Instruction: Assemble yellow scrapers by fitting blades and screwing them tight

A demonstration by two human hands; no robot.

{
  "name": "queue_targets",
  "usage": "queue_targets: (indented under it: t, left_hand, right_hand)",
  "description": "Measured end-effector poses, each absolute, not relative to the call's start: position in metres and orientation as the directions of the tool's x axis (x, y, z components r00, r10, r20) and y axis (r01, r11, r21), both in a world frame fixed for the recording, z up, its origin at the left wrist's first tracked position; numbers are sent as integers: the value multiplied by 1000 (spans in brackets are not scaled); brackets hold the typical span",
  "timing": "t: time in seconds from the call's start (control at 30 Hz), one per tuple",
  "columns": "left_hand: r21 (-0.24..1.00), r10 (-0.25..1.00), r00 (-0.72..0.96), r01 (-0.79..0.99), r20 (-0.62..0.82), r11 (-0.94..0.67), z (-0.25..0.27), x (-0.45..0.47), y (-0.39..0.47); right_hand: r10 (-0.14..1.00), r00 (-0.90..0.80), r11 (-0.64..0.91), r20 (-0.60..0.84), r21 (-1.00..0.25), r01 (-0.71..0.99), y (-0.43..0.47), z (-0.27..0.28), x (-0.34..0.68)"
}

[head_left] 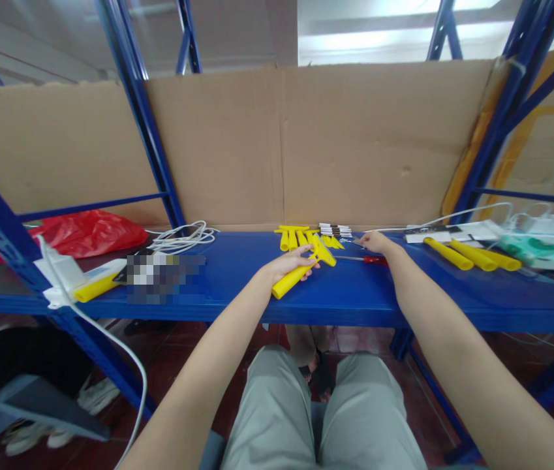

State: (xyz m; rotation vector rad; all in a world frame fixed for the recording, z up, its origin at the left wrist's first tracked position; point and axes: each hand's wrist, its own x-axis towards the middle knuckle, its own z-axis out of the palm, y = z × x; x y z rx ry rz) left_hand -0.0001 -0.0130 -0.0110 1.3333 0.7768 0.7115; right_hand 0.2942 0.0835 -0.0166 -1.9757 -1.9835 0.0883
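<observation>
My left hand (pixel 294 264) is wrapped around a yellow T-shaped scraper handle (pixel 292 281), its wide head tilted up to the right above the blue shelf. Further right, my right hand (pixel 373 243) has its fingers pinched together at the shelf surface. What they hold, if anything, is too small to make out; small metal bits (pixel 346 241) lie beside the fingertips. A screwdriver (pixel 373 260) with a red handle lies between my hands, its shaft pointing left. Behind my left hand are several more yellow T-shaped pieces (pixel 292 239), small yellow parts (pixel 334 242) and a row of white-and-black pieces (pixel 335 230).
Yellow tubes (pixel 472 254) lie at the right by a power strip (pixel 433 235) and a green-and-white bundle (pixel 531 251). At the left are a coiled white cable (pixel 183 238), a red plastic bag (pixel 91 235) and another yellow tube (pixel 95 287). Cardboard (pixel 218 150) walls the back between blue posts.
</observation>
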Motion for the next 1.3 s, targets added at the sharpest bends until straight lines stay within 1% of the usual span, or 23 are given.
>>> queue_targets:
  t: [0.37,0.47,0.6,0.73,0.93,1.03,1.2,1.3]
  left_hand:
    - [993,821,563,-4,-94,116,-10,0,-14]
    - [993,827,553,-4,-95,116,-9,0,-15]
    - [993,826,555,1,-99,118,-8,1,-16]
    - [993,827,554,-9,-95,120,-10,0,-15]
    - [993,822,564,-17,-85,114,-11,-1,-14]
    - [994,822,564,-17,-81,110,-11,-1,-13]
    - [993,817,570,-20,-87,119,-13,-2,-10]
    - [992,819,567,-24,-89,124,-13,-2,-9]
  right_hand:
    - [991,35,-14,128,-157,987,77,-14,287]
    - [993,30,-13,117,-143,990,74,-12,285]
    - [996,10,-1,87,-95,995,69,-10,280]
    - [998,36,-32,56,-63,997,68,-9,276]
    - [992,-16,24,123,-62,998,72,-11,275]
    - [985,-62,82,164,-118,990,73,-10,272]
    - [946,-151,250,286,-347,904,69,-4,251]
    - [934,-199,320,298,-446,836,63,0,236]
